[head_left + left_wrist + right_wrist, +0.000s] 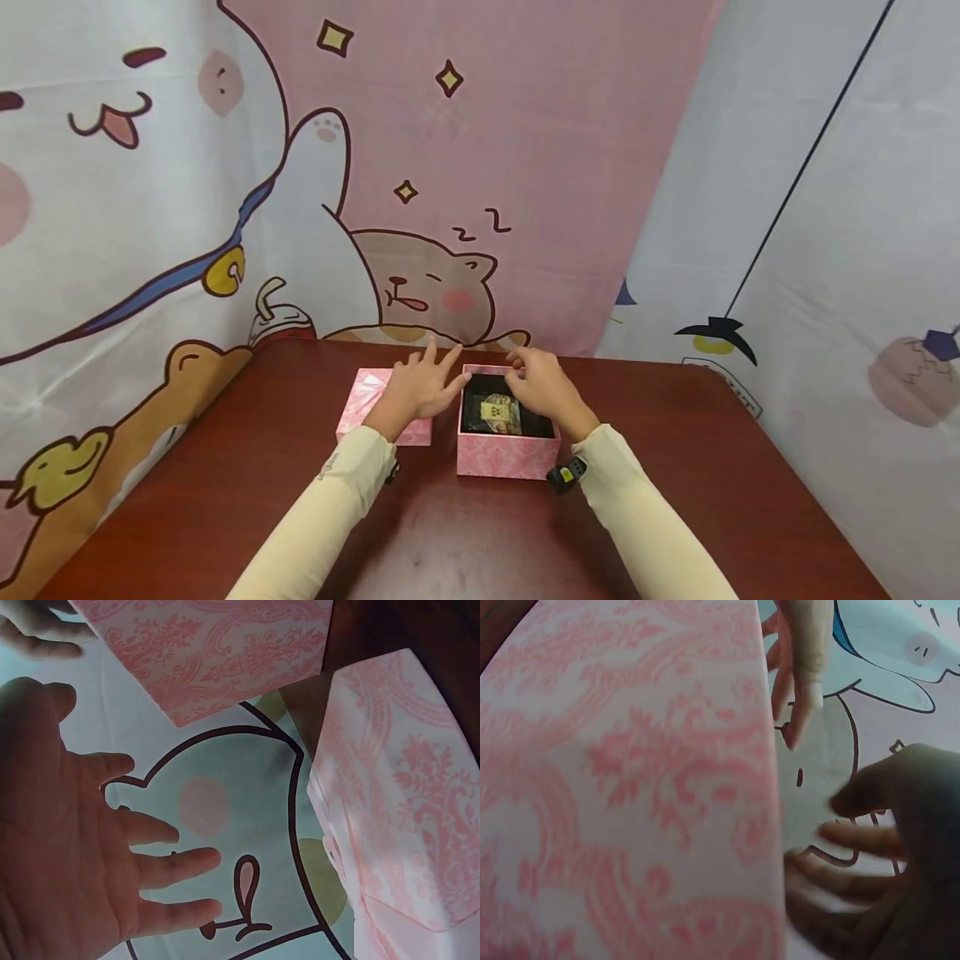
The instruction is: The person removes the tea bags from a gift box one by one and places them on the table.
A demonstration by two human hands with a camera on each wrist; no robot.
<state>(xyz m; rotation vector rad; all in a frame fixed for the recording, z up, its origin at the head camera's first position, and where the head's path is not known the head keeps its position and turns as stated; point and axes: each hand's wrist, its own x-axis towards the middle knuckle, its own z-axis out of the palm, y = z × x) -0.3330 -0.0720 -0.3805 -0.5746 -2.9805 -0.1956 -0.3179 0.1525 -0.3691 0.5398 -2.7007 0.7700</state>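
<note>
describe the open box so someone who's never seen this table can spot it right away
On the dark red-brown table, near its far edge below the sleeping cartoon bear on the backdrop, two pink patterned pieces sit side by side. The open box is the right one, between the left hand and right hand. Unlike the flat lid beside it, it is taller with a black inside holding a small packet.

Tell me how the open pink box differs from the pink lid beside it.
The open pink box is taller and shows a dark lining with a packet inside; the pink lid is flatter and has a ribbon on top. The box sits between both hands, the lid under the left forearm. Both share the pink damask pattern.
</note>
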